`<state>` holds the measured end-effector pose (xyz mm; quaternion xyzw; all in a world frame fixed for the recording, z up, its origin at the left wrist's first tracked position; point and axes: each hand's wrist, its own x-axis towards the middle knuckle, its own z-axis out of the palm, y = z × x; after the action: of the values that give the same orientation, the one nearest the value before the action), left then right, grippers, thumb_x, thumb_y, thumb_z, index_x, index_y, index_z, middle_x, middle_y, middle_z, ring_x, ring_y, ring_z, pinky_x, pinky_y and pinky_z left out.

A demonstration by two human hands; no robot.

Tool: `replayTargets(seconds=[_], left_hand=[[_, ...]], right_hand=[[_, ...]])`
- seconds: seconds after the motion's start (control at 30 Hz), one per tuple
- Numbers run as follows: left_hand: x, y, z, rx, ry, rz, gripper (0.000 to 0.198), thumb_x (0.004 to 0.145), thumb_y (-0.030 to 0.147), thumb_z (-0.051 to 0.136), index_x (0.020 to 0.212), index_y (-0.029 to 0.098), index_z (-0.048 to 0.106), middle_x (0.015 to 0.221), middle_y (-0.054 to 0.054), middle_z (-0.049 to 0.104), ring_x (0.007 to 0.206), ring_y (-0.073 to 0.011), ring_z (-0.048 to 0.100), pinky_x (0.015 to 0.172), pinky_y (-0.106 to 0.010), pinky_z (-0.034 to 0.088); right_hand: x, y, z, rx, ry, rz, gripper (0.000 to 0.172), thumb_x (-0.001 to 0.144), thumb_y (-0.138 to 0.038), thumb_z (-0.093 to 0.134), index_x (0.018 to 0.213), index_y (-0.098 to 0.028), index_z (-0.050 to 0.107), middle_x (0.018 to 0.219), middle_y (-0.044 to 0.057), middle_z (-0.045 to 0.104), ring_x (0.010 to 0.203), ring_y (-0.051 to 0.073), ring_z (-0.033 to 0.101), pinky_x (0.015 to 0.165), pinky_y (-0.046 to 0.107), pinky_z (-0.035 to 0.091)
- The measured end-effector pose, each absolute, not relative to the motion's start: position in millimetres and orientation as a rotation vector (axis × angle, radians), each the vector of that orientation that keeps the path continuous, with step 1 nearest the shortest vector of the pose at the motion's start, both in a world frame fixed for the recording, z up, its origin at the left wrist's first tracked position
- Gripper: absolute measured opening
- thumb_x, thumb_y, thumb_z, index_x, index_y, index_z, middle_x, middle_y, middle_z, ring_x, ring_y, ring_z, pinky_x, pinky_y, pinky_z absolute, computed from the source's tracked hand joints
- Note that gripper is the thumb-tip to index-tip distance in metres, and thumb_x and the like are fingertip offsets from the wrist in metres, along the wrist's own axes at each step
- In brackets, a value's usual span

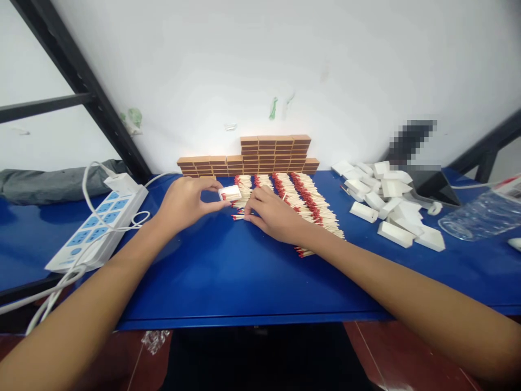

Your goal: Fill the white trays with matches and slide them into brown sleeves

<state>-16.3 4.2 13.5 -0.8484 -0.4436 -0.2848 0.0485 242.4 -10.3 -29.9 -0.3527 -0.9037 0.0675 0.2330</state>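
Note:
Between thumb and fingers, my left hand (185, 200) holds a small white tray (230, 193) with a few red-tipped matches in it. Just right of it, my right hand (272, 212) is closed at the near end of the left rows of matches, its fingertips pinched; what they hold is too small to make out. Rows of red-headed matches (315, 201) lie on the blue table (236, 277), partly hidden under my right hand. Behind them, brown matchboxes (274, 155) stand stacked against the wall.
A pile of white trays (393, 195) lies to the right, beside a dark phone-like device (433, 187) and a clear plastic bottle (484, 214). On the left are a white power strip (97, 228) with cables and a rolled grey cloth (52, 182).

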Motion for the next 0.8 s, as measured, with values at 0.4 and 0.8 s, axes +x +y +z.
replayTargets(seconds=[0.4,0.8], left_hand=[[-18,6,12,-2.602,-1.336,-0.835,0.03,0.087,0.047,0.085,0.103,0.022,0.081,0.098,-0.003,0.085,0.086,-0.0251,0.08,0.074,-0.033,0.054],[-6,-2,9,-2.843,-1.221,-0.88,0.034,0.082,0.048,0.089,0.103,0.023,0.082,0.101,-0.001,0.086,0.089,-0.0237,0.081,0.079,-0.031,0.057]], right_hand=[[243,-13,-27,-1.026,-2.564,0.163,0.018,0.108,-0.021,0.053,0.097,-0.016,0.066,0.105,0.014,0.063,0.103,0.028,0.054,0.091,0.042,0.046],[253,-8,-18,-1.015,-2.384,0.124,0.018,0.11,-0.024,0.047,0.098,-0.019,0.06,0.106,0.013,0.059,0.106,0.03,0.048,0.095,0.046,0.043]])
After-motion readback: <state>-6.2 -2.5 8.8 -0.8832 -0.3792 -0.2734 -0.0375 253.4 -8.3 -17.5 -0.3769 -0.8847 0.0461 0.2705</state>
